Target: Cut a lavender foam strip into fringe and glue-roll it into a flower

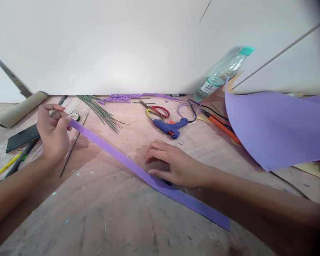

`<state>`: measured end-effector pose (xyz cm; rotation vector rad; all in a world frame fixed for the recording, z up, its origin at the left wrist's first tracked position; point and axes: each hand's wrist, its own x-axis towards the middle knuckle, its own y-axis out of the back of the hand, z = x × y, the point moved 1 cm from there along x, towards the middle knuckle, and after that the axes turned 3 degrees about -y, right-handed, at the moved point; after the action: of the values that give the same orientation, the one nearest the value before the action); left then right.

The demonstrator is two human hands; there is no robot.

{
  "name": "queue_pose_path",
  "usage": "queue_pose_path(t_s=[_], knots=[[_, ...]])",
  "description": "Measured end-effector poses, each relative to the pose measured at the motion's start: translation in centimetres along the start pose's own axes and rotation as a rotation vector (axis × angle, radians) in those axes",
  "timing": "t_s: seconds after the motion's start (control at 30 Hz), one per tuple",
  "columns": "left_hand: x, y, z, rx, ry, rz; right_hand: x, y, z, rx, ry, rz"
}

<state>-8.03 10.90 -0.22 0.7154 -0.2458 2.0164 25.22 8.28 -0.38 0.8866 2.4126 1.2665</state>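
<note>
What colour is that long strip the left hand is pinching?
The strip is purple, plain all along; the head view shows it best.

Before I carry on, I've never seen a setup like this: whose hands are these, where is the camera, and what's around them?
There is no machine: these are a person's two bare hands, shown in one picture from a camera worn on the head, looking forward and down. The left hand pinches one end of a long purple strip. The right hand is curled beside the strip's middle; I can't tell whether it grips it.

On the work surface lie a blue glue gun, scissors, thin green stems and, at left, a cardboard tube. At right are a plastic bottle and a large purple sheet.
</note>
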Motion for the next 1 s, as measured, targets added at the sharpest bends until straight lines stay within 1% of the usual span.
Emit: queue_pose_path(t_s=[0.13,0.2,0.33,0.4,0.5,0.57,0.63,0.67,0.7,0.73,0.8,0.87,0.93,1.0], knots=[[0.4,0.2,-1.2,0.022,0.038,-0.018,-0.1,-0.3,0.2,0.015,0.005,-0.004],[0.3,0.2,-1.4,0.036,0.042,-0.028,0.1,-0.4,0.3,0.015,0.006,-0.007],[-0.4,0.1,-0.8,0.059,0.021,-0.096,0.6,-0.4,0.5,-0.026,0.019,-0.025],[-0.8,0.1,-0.4,0.073,0.001,-0.145,0.6,0.1,0.4,-0.050,-0.001,-0.005],[-1.2,0.0,-0.3,0.095,-0.028,-0.220,0.3,2.0,0.3,-0.071,-0.077,0.092],[-1.4,-0.1,-0.5,0.116,-0.040,-0.278,-0.1,3.9,-0.1,-0.093,-0.132,0.224],[-1.5,-0.2,-0.8,0.145,-0.056,-0.343,-0.4,5.5,-0.7,-0.134,-0.129,0.360],[-1.6,-0.2,-0.8,0.162,-0.070,-0.369,-0.5,6.0,-1.1,-0.150,-0.093,0.381],[-1.6,-0.3,-0.9,0.181,-0.088,-0.393,-0.5,6.1,-1.4,-0.155,-0.047,0.366],[-1.7,-0.3,-0.8,0.201,-0.106,-0.419,-0.4,5.8,-1.7,-0.150,-0.002,0.313],[-1.8,-0.4,-0.7,0.243,-0.147,-0.465,0.0,4.4,-1.8,-0.127,0.045,0.142],[-1.9,-0.5,-0.4,0.284,-0.188,-0.507,0.4,2.5,-1.5,-0.129,0.041,0.007],[-2.0,-0.6,-0.2,0.322,-0.225,-0.544,0.8,1.0,-0.9,-0.140,0.037,-0.051],[-2.0,-0.7,-0.1,0.354,-0.253,-0.580,1.0,0.2,-0.4,-0.146,0.042,-0.066]])
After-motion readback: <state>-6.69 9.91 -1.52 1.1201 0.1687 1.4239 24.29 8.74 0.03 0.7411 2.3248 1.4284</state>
